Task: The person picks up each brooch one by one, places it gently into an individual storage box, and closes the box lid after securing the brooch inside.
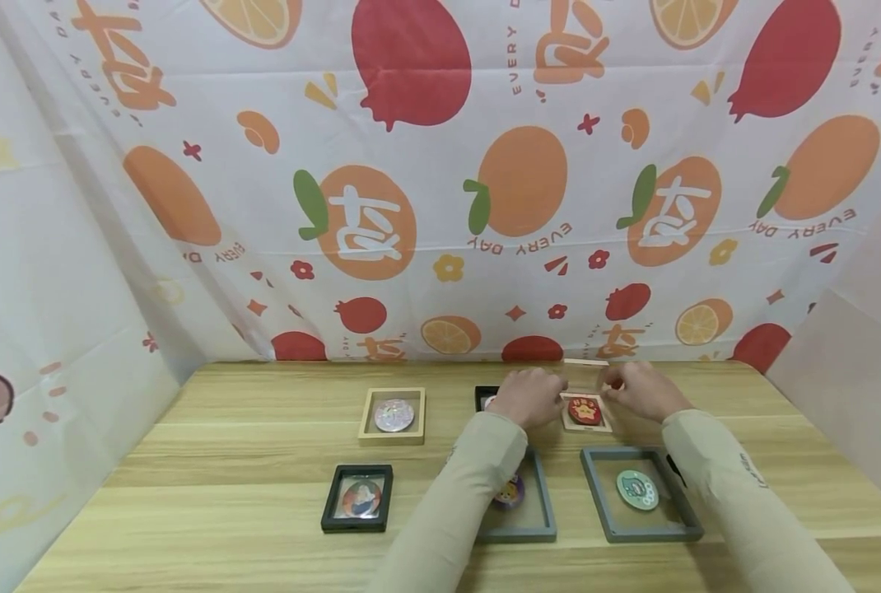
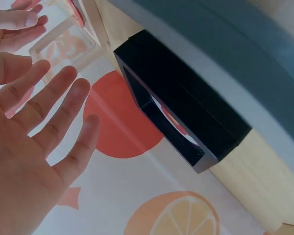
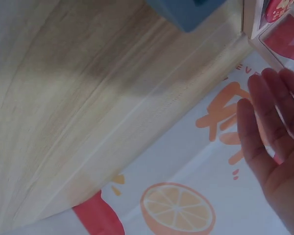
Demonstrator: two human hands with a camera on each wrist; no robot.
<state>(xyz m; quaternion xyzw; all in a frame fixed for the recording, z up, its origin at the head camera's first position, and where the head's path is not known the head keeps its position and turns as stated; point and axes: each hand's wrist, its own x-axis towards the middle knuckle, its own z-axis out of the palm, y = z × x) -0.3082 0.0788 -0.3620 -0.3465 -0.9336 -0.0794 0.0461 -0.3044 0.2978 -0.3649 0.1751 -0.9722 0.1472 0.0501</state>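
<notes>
A small pale-pink frame point(image 1: 587, 428) stands opened at the back of the table. A round red badge point(image 1: 584, 410) with a yellow figure lies in its lower half. Its clear-windowed upper half point(image 2: 91, 44) is raised behind the badge. On the frame's left is my left hand point(image 1: 531, 397), its fingers extended and slightly spread in the left wrist view. My right hand point(image 1: 644, 390) is at the raised half's right edge, with fingers fairly straight in the right wrist view. Nothing shows gripped in either hand. Beside the left hand, a black frame point(image 2: 186, 93) is partly hidden in the head view.
Nearer me lie two grey frames, one with a green badge point(image 1: 637, 490), the other with a purple badge point(image 1: 510, 492) partly behind my left sleeve. To the left are a light wooden frame point(image 1: 392, 440) and a small black frame point(image 1: 355, 525). A fruit-print curtain point(image 1: 440, 247) hangs behind the table.
</notes>
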